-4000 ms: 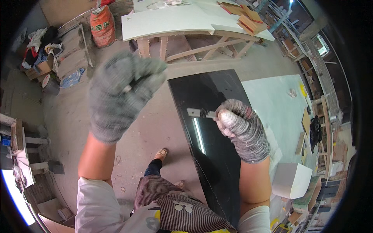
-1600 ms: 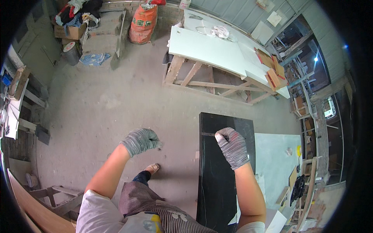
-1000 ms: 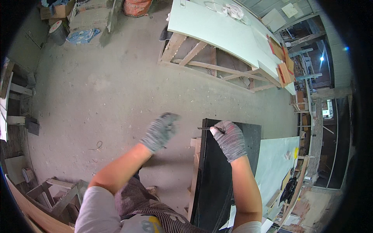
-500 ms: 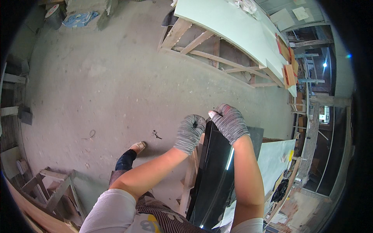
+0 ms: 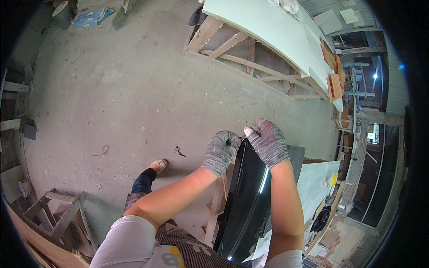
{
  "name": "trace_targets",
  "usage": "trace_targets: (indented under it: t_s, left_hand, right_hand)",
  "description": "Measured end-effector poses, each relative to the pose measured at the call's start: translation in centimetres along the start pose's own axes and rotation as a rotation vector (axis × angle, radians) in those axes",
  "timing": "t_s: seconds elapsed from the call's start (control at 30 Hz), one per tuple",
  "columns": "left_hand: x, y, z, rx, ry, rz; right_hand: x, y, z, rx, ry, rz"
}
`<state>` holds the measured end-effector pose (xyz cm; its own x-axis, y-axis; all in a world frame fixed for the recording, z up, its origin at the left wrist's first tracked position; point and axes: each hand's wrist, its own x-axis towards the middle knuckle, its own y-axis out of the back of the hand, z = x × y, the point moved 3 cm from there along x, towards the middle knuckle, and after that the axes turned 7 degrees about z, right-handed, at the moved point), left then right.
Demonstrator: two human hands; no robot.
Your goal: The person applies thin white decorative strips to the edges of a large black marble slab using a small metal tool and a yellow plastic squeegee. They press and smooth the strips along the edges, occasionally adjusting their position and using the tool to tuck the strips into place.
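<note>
A glossy black slab (image 5: 246,196) with a bright strip of reflected light runs from my body toward the middle of the view. Both hands wear grey striped knit gloves and meet at its far end. My left hand (image 5: 222,152) is curled closed just left of the slab's far corner. Closed as well, my right hand (image 5: 268,142) lies over the far end, its thumb pointing toward the left hand. Something small and dark shows between the two hands, too hidden to name. Wooden framing (image 5: 216,205) stands beneath the slab's left edge.
A large white-topped table (image 5: 268,35) on a wooden frame stands far right. Right of the slab are a grey panel (image 5: 295,158) and a pale sheet (image 5: 317,183). A wooden frame (image 5: 62,219) sits lower left. Small dark debris (image 5: 180,152) lies on the floor near my foot (image 5: 158,165).
My hands have shifted very slightly to the right, still closed at the slab's far end. The slab looks unmoved, and the whole view has tilted a little.
</note>
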<state>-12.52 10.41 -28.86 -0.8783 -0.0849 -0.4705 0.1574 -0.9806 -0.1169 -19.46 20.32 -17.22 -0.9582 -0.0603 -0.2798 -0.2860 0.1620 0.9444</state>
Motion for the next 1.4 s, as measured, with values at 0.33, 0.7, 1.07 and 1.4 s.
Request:
trace_targets:
  t_s: [0.33, 0.7, 1.07, 1.4]
  left_hand:
    - [0.8, 0.0, -1.0, 0.016, -0.228, 0.066]
    - [-0.1, 0.2, -1.0, -0.023, -0.289, 0.086]
    - [-2.1, 0.4, -1.6, -0.064, -0.258, 0.047]
    - [-4.5, 0.6, -3.3, 0.001, -0.447, 0.122]
  right_hand:
    - [-1.2, -1.0, 1.0, 0.100, 0.101, 0.142]
    - [-2.8, -1.3, 1.1, 0.105, 0.132, 0.205]
    - [-5.1, -1.4, 1.2, 0.132, 0.173, 0.219]
    - [-8.2, -1.9, 0.8, 0.088, 0.233, 0.244]
